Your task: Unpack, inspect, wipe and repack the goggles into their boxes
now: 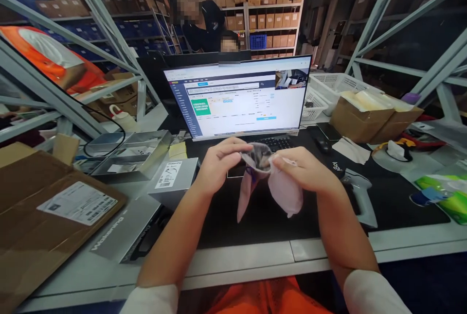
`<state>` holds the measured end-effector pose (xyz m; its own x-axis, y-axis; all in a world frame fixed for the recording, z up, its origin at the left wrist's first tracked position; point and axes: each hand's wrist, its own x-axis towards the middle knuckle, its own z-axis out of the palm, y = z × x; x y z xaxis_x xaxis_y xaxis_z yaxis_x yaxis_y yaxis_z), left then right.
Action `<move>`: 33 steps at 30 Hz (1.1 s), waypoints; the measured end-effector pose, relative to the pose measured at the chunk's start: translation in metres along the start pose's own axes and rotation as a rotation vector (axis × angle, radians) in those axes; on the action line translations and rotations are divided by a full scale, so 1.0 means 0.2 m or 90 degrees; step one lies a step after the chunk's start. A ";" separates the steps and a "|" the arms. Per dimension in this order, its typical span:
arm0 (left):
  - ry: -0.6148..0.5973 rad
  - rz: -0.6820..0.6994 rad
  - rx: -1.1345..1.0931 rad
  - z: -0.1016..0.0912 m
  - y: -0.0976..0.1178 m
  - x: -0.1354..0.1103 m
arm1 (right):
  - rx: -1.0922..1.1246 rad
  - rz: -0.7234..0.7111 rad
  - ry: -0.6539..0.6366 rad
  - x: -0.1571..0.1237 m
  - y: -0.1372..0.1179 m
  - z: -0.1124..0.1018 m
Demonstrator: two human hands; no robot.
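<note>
Both hands hold a small pale pink pouch (280, 192) above the black desk mat (394, 202), in front of the monitor (237, 95). My left hand (219, 161) pinches the pouch's left rim. On the right rim, my right hand (308, 168) grips with closed fingers. The mouth of the pouch is pulled apart and a dark lining shows inside. Its loose ends hang down between my forearms. A black keyboard (275, 143) lies just behind the hands.
A grey barcode scanner (359, 190) and a black mouse (323, 145) lie right of my hands. Grey boxes (175, 178) and a labelled cardboard carton (47, 217) sit left. Cardboard boxes (365, 114) and a white basket (333, 85) stand at right. People are behind the monitor.
</note>
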<state>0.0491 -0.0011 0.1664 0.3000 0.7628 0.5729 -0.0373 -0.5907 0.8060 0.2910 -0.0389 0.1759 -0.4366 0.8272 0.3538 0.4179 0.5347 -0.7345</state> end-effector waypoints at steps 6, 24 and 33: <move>0.110 -0.097 0.161 0.00 -0.14 -0.08 | -0.047 0.023 -0.110 0.04 -0.01 0.08; -0.199 -0.311 -0.171 -0.03 -0.12 -0.11 | 0.393 -0.061 0.759 0.19 0.01 0.28; -0.128 -0.333 -0.261 -0.03 -0.13 -0.13 | 0.050 -0.368 0.667 0.05 0.05 0.33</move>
<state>0.0362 -0.0048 0.1309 0.5461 0.8333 0.0864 -0.1840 0.0187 0.9827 0.2385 -0.0364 0.1338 0.3328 0.2261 0.9155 0.3084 0.8913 -0.3323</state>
